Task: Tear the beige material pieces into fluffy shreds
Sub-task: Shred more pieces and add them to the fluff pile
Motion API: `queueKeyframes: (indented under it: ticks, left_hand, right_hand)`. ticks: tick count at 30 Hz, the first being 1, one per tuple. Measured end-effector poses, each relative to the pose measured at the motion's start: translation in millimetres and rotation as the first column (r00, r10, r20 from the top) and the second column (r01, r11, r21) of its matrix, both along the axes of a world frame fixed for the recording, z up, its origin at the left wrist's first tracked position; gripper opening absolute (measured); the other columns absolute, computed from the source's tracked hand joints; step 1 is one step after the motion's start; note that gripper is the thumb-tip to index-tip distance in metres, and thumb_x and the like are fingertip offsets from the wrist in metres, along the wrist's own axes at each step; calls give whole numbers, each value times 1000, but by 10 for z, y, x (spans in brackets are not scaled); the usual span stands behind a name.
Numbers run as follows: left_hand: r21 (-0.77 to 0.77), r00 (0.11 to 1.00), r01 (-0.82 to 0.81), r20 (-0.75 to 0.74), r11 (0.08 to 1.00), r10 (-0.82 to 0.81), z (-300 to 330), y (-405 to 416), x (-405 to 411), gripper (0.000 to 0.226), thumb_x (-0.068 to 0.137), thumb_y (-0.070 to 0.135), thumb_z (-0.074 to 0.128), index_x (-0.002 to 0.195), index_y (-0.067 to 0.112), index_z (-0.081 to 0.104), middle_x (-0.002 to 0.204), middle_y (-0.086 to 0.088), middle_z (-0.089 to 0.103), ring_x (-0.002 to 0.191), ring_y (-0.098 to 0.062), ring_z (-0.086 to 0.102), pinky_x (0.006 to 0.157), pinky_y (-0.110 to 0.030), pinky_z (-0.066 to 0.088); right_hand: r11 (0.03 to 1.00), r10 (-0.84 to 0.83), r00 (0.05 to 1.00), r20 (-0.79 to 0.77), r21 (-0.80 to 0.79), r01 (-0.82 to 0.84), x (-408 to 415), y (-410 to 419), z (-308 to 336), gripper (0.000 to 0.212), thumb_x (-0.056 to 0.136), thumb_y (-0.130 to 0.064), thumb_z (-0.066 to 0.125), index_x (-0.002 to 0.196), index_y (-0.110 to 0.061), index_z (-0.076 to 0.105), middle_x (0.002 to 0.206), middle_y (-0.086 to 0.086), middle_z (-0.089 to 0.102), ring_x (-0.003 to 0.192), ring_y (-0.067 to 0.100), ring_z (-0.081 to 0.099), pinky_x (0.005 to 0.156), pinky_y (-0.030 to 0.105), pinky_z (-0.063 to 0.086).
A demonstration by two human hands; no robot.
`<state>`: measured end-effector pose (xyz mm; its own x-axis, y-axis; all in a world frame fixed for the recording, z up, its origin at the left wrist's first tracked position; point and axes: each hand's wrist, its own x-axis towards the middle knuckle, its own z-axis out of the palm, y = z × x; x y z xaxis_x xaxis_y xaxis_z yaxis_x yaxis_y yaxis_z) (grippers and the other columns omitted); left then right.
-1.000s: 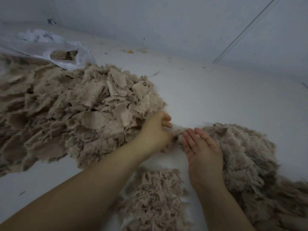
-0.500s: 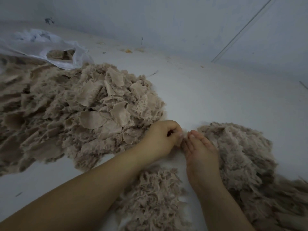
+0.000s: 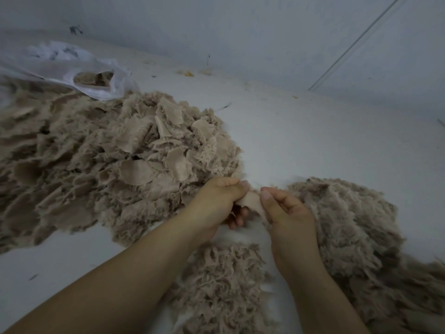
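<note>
A small beige material piece (image 3: 251, 200) is stretched between my two hands at the middle of the view. My left hand (image 3: 216, 203) grips its left end with curled fingers. My right hand (image 3: 286, 213) pinches its right end between thumb and fingers. A big heap of flat, untorn beige pieces (image 3: 115, 160) fills the left side. A mound of fluffy shreds (image 3: 349, 225) lies right of my right hand. A smaller patch of shreds (image 3: 224, 285) sits between my forearms, partly hidden by them.
A clear plastic bag (image 3: 72, 66) with some beige material inside lies at the far left on the white floor (image 3: 313, 145). A pale wall (image 3: 240, 27) rises behind, with small crumbs of debris along its foot.
My left hand pulled a piece out of the heap's edge and curled round it. My right hand turned from flat and open to pinching the piece's other end.
</note>
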<state>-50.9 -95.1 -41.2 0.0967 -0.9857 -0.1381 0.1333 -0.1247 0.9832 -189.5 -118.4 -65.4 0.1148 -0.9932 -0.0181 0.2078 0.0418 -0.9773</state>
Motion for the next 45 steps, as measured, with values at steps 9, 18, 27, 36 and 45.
queueKeyframes:
  ticks: [9, 18, 27, 36, 45]
  left_hand:
    - [15, 994, 110, 8, 994, -110, -15, 58, 95, 41, 98, 43, 51, 76, 8, 59, 57, -10, 51, 42, -20, 41, 39, -22, 27]
    - [-5, 988, 91, 123, 996, -90, 7, 66, 131, 24, 93, 20, 64, 72, 9, 58, 52, -6, 50, 40, -16, 39, 39, -25, 25]
    - [-62, 997, 0, 79, 998, 5, -12, 59, 104, 32, 98, 25, 54, 82, -1, 63, 56, -10, 55, 45, -19, 45, 45, -27, 32]
    - [-45, 988, 85, 132, 995, -78, 10, 62, 147, 35, 97, 23, 58, 62, 17, 58, 54, -1, 42, 46, -11, 32, 42, -21, 25]
    - [-5, 960, 257, 118, 966, -255, 47, 79, 229, 32, 87, 37, 64, 58, 22, 61, 51, 0, 38, 43, -12, 28, 42, -23, 20]
  right_hand:
    - [999, -30, 1000, -2, -16, 30, -11, 1, -2, 32, 99, -25, 60, 77, -7, 74, 64, 9, 62, 54, 17, 51, 50, 26, 45]
    - [994, 47, 994, -102, -96, -57, -13, 33, 29, 36, 92, -26, 69, 65, -4, 62, 60, 14, 53, 55, 21, 44, 57, 34, 44]
    - [993, 35, 995, -88, -108, -45, 17, 20, 18, 52, 81, -44, 70, 68, 5, 59, 59, 15, 47, 51, 16, 37, 49, 27, 35]
    - [992, 31, 995, -96, -117, -42, -1, 21, 13, 57, 81, -48, 67, 77, 8, 61, 54, 5, 45, 49, 12, 38, 50, 27, 37]
    - [999, -2, 1000, -18, -44, 1, 1, 58, 93, 31, 94, -22, 66, 67, -7, 59, 52, -2, 49, 48, 8, 41, 47, 20, 38]
